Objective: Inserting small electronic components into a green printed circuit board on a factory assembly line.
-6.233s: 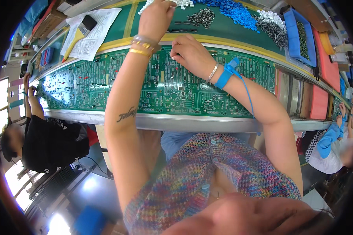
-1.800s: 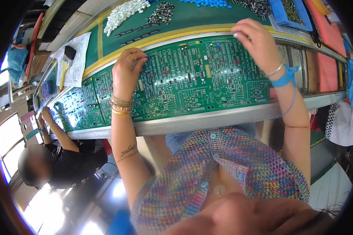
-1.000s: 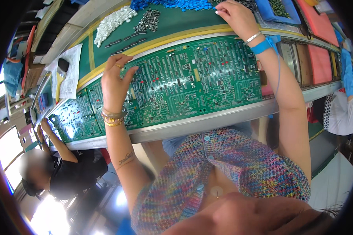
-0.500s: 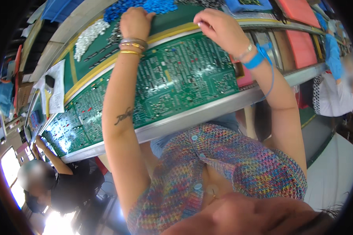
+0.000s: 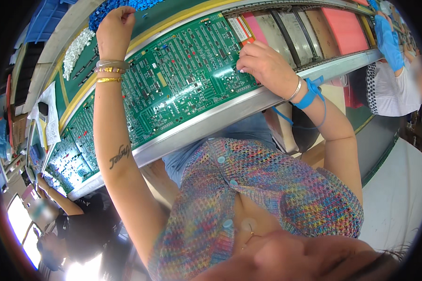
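Observation:
A long green circuit board (image 5: 173, 84), dotted with small chips and red and white parts, lies in a metal rail before me. Over its right end is my right hand (image 5: 265, 64), thumb and fingers pinched close to the board's surface. Whatever they hold is too small to make out. My left hand (image 5: 113, 35) reaches across the board to the heap of small blue components (image 5: 101, 18) on the green shelf. Its fingers are drawn together, and their contents are hidden. A blue wrist strap (image 5: 309, 95) with a cord is round my right wrist.
White components (image 5: 77, 50) are heaped at the far left of the shelf. The metal rail (image 5: 211, 114) runs along the near edge. Pink-red panels (image 5: 343, 32) stand on the line at right. One person (image 5: 86, 225) works at left, another (image 5: 393, 86) at far right.
My right hand has come down from the shelf edge to the board's right end. The left hand remains by the blue components, its fingers now curled together. The whole view has shifted.

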Demonstrator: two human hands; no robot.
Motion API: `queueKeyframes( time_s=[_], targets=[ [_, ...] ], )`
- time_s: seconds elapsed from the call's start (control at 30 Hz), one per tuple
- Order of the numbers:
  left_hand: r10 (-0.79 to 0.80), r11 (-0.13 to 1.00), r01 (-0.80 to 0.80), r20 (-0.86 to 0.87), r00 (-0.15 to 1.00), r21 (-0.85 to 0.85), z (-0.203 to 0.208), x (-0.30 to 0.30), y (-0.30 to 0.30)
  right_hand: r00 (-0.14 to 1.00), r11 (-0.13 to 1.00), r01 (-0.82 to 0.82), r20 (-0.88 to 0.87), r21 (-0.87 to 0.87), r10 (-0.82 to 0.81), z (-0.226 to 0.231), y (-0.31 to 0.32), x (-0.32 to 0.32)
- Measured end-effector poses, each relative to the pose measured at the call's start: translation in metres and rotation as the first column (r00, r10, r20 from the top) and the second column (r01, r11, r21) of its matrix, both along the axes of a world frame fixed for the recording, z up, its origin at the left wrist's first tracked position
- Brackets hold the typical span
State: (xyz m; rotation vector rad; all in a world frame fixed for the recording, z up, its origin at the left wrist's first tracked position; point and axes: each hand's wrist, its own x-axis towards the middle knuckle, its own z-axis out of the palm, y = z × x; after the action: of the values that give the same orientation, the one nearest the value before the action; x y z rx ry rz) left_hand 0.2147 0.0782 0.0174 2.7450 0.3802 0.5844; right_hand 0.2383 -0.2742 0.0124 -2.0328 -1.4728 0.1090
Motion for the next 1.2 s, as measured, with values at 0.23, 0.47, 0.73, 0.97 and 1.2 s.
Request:
queueKeyframes(
  time_s=[0.23,0.47,0.73,0.97,1.2],
  targets=[
    [0.021,0.996,-0.022,-0.011,1.000,-0.088,0.012,-0.013,-0.018,0.999,1.000,-0.020,0.050,-0.005,0.021,-0.004,0.001,0.002],
    [-0.134,0.968,0.166,0.170,0.976,-0.186,0.028,-0.045,-0.057,0.982,0.997,-0.081,0.169,-0.020,0.083,-0.001,0.003,0.003],
    [-0.066,0.868,0.024,-0.068,0.996,-0.496,0.039,-0.131,-0.079,0.996,0.996,-0.057,0.066,-0.074,0.062,0.017,0.038,0.043],
    [-0.051,0.831,-0.026,-0.122,0.991,-0.556,0.029,-0.180,-0.094,0.926,0.929,0.295,0.175,0.224,-0.336,-0.003,0.157,0.111],
    [-0.059,0.931,-0.010,-0.178,0.982,-0.365,0.030,-0.192,-0.100,0.762,0.877,0.460,0.444,0.142,-0.472,-0.042,0.191,0.137]
  ],
)
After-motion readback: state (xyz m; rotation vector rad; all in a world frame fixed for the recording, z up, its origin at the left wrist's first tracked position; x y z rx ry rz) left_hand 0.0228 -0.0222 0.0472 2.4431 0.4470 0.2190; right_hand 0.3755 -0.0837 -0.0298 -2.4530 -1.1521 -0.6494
